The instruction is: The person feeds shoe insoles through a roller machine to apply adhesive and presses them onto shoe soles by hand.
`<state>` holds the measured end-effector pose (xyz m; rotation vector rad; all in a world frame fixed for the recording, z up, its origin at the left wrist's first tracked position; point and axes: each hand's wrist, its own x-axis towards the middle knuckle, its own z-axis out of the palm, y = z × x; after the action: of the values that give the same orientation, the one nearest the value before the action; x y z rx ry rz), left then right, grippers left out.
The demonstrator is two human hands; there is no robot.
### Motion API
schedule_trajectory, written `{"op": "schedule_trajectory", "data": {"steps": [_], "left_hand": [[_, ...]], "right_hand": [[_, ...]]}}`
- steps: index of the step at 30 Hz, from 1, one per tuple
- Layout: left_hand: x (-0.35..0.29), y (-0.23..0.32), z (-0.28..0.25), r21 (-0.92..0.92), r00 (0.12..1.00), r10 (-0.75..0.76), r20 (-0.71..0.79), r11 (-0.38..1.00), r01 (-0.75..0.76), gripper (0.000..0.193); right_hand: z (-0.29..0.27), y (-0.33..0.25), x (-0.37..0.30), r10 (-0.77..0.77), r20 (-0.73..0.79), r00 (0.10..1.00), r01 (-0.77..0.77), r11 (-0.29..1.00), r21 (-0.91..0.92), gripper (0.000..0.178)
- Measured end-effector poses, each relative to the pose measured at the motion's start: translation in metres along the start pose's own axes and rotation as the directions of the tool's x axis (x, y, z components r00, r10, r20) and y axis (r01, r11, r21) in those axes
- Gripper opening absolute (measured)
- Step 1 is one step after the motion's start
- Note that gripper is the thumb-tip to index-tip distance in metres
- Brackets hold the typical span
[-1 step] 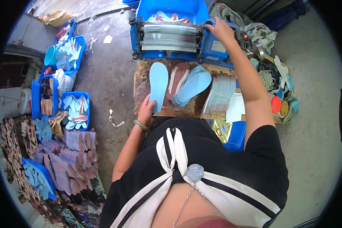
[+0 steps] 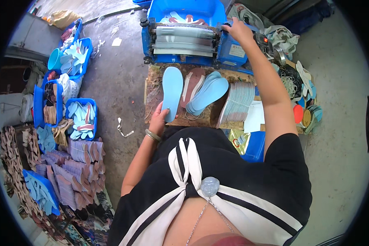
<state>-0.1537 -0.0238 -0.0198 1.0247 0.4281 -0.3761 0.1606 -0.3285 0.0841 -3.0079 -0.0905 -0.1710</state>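
Note:
A light blue insole [image 2: 172, 90] is pinched at its heel end by my left hand [image 2: 158, 117], thumb on top, over the near left part of the worn wooden bench [image 2: 153, 82]. Stretched forward, my right hand [image 2: 238, 31] has its fingers on a dark knob [image 2: 226, 27] at the right end of a blue roller machine [image 2: 183, 40]. Whether those fingers grip the knob tightly is hard to see. Beside the held insole lie a brown insole with a pale strip [image 2: 192, 87] and a fanned pile of blue insoles [image 2: 209, 93].
Right of the pile stands a tied stack of insoles [image 2: 236, 102] beside white paper [image 2: 255, 116]. Behind the rollers is a blue bin [image 2: 192, 12] with insoles. Blue crates [image 2: 95, 123] and bundled insoles [image 2: 76, 176] fill the left floor. String [image 2: 289, 85] and a red lid [image 2: 298, 113] sit at right.

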Motion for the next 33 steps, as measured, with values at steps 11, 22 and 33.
{"op": "schedule_trajectory", "data": {"steps": [11, 22, 33], "left_hand": [[0.015, 0.017, 0.006, 0.031, 0.997, -0.018, 0.074, 0.999, 0.016, 0.048], [0.058, 0.035, 0.025, 0.006, 0.994, -0.038, 0.102, 0.999, 0.037, 0.046], [0.1, 0.048, 0.052, -0.018, 0.993, -0.076, 0.089, 0.997, 0.078, 0.041]], "right_hand": [[0.046, -0.005, 0.039, 0.11, 0.201, 0.973, -0.095, 0.992, -0.084, 0.055], [0.051, 0.014, 0.046, -0.133, 0.265, 0.955, 0.157, 0.985, -0.073, 0.04], [0.044, 0.026, 0.039, -0.116, 0.189, 0.975, 0.146, 0.977, -0.154, 0.048]]}}
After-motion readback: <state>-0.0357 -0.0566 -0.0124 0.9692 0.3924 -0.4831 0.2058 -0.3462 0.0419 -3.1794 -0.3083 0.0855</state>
